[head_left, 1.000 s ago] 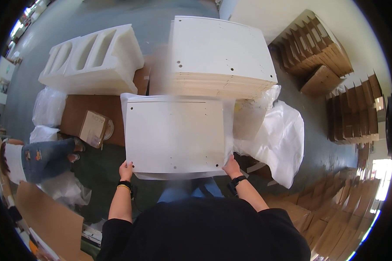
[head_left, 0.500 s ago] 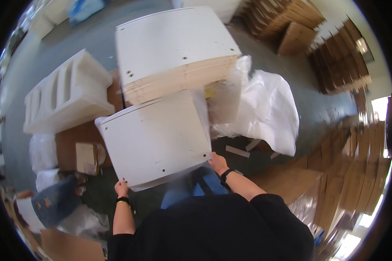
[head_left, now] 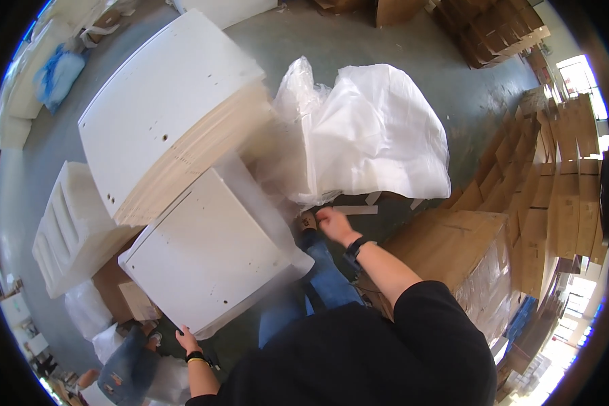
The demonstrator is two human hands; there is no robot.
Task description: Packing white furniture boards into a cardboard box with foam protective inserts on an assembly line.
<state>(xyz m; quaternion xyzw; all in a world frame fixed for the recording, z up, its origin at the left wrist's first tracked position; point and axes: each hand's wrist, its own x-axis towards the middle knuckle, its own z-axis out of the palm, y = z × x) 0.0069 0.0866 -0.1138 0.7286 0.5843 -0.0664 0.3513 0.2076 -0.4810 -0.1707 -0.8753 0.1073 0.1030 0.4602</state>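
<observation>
Gripping the near lower edge of a white panel (head_left: 213, 260), the left hand (head_left: 186, 337) is curled shut around that rim, thumb on top. The panel is a flat, roughly square board with a pale raw edge, a few small drilled holes near its borders, and a slight bow from the lens. It sits tilted in front of the person, its far corner resting against a tall stack of white boards (head_left: 169, 115), whose layered tan edges show on the side facing the panel.

The right hand (head_left: 331, 222) hangs free of the panel, just beside its right corner, fingers loosely bent and holding nothing that can be seen; it is blurred, so how far it is open cannot be told exactly.

Crumpled clear plastic sheeting (head_left: 372, 135) lies just beyond the right hand. A white foam packing piece (head_left: 64, 230) stands to the left of the panel, and flat cardboard sheets (head_left: 463, 247) lie to the right. Another person's leg in jeans (head_left: 125, 365) shows at lower left.
</observation>
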